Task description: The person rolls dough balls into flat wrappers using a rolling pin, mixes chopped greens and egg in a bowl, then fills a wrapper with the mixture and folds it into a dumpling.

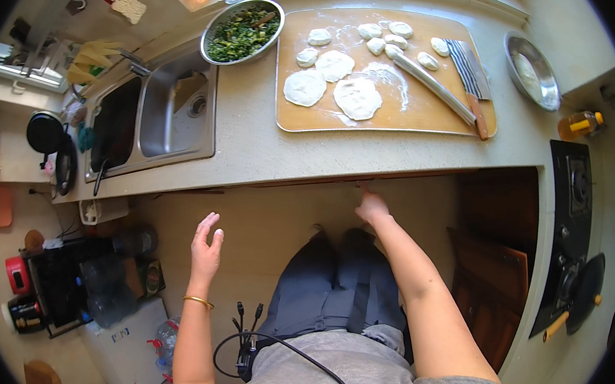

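Note:
My left hand (205, 251) is raised over the floor, fingers apart and holding nothing. At the front edge of the counter, the fingers of my right hand (372, 205) touch a cabinet or drawer front (342, 180) under the worktop; whether they grip it is hidden. On the counter lies a tan board (303, 122) with flat dough rounds (357, 98), several small dough pieces (369, 31), a rolling pin (434, 87) and a cleaver (471, 74) with a wooden handle. A bowl of chopped greens (243, 32) stands left of the board.
A steel double sink (212, 110) is at the left, a metal bowl with dough (531, 74) at the right. Beyond it are an oil bottle (579, 126) and a black gas hob (560, 216) with a pan (586, 296). A wooden cabinet door (491, 271) hangs open at lower right.

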Motion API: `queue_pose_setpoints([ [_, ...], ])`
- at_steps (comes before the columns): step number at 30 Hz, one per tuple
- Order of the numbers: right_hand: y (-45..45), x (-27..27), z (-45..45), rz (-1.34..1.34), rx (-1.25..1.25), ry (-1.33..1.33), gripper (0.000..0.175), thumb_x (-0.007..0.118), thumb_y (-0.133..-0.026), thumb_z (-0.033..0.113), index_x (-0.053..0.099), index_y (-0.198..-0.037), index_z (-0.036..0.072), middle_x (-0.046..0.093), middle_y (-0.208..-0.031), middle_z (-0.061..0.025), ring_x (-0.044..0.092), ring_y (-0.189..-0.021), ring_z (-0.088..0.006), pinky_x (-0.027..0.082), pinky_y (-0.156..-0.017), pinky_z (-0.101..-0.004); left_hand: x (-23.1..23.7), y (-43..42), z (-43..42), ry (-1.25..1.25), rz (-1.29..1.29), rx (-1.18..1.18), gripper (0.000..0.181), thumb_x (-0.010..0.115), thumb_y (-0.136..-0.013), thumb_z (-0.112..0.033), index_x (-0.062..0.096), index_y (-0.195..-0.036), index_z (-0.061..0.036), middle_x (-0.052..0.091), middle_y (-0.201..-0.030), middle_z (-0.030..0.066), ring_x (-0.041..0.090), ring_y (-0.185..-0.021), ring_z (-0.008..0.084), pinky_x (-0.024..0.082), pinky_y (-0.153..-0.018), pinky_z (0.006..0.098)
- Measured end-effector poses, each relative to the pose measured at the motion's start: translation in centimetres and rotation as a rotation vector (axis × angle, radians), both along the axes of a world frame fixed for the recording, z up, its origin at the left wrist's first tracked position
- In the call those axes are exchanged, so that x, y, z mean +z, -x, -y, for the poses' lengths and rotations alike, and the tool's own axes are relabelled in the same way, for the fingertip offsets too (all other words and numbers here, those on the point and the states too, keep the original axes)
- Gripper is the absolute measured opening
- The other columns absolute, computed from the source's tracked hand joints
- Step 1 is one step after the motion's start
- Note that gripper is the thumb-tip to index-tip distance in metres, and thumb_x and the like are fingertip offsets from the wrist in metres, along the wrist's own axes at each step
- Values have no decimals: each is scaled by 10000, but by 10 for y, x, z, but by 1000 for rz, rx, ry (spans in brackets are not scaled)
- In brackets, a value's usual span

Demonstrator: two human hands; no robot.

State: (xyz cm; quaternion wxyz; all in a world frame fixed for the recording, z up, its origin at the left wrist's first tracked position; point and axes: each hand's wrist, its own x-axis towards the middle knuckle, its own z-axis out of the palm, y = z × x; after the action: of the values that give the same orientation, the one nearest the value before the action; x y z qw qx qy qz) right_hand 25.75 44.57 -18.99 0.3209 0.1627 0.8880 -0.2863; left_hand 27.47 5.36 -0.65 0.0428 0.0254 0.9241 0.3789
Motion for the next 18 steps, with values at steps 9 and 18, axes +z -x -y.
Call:
queue_pose_setpoints([
  [9,-117,2,6,-318,-79,-9,563,554,-797,103,503,-1356,153,653,-1135,-212,604,-1085,-396,499,-933,-464,-27,49,13,-125,68,-137,339,557,-956,-124,584,-1266,10,580,-1323,148,525,-1260,275,388,-1077,365],
  [18,-169,51,-79,-780,-753,-16,185,531,-795,-33,676,-898,18,682,-820,-136,670,-746,-272,540,-718,-329,-45,80,9,-212,160,-222,366,555,-953,-105,567,-1304,-1,595,-1307,127,544,-1231,225,404,-1062,338],
])
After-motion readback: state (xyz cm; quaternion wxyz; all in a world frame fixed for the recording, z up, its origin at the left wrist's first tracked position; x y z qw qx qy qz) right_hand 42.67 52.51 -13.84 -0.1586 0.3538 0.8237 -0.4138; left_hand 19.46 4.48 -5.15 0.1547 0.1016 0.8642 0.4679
